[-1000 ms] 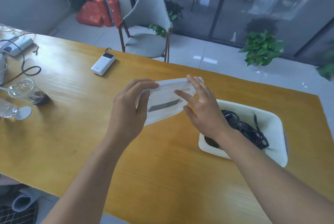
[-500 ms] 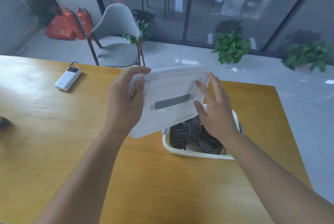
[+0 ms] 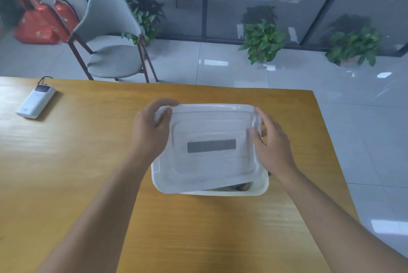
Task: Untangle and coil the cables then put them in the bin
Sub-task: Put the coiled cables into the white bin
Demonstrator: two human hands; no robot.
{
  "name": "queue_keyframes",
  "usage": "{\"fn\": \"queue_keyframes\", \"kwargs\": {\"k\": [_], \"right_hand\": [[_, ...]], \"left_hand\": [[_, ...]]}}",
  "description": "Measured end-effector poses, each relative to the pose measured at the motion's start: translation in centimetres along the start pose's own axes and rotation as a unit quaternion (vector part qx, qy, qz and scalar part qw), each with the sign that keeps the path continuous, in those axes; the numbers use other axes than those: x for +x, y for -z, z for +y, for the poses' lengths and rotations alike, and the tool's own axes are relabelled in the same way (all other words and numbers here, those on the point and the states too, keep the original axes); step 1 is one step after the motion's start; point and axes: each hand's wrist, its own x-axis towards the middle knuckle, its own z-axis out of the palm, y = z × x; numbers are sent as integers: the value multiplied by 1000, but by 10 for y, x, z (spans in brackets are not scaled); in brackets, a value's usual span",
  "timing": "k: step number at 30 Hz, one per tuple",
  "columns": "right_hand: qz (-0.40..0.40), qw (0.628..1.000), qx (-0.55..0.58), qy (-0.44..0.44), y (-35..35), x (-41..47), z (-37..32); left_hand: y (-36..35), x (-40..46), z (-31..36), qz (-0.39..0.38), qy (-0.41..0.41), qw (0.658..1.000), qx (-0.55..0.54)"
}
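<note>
A white plastic lid [image 3: 209,162] with a grey label lies over the white bin [image 3: 249,191] on the wooden table. My left hand [image 3: 150,133] grips the lid's left edge, thumb on top and fingers curled over the far corner. My right hand [image 3: 271,144] holds the lid's right edge with its thumb on top. The lid sits slightly askew, and a sliver of dark cables [image 3: 238,186] shows through the gap at the bin's near right side. The rest of the cables is hidden under the lid.
A white power bank [image 3: 36,101] lies at the table's far left. The table's right edge [image 3: 331,151] runs close to the bin. A grey chair [image 3: 110,39] stands beyond the far edge, with potted plants [image 3: 262,41] on the tiled floor.
Both hands have carried the lid to the right and lowered it from a tilt onto the bin, covering nearly all of the cables. My view has swung right and centred on the bin.
</note>
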Motion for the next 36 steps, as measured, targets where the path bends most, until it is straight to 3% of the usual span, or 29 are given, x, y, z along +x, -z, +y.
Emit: {"fn": "queue_keyframes", "kwargs": {"k": [11, 23, 28, 36], "right_hand": [[51, 996, 60, -52, -3, 16, 21], [13, 997, 45, -53, -37, -14, 43], [1, 985, 122, -124, -40, -13, 45], [1, 985, 105, -140, -42, -21, 53]], "left_hand": [[-35, 37, -47, -93, 59, 993, 30], [-55, 7, -92, -109, -12, 984, 138], [-58, 8, -93, -102, -24, 979, 173], [-55, 2, -94, -144, -52, 966, 206]]}}
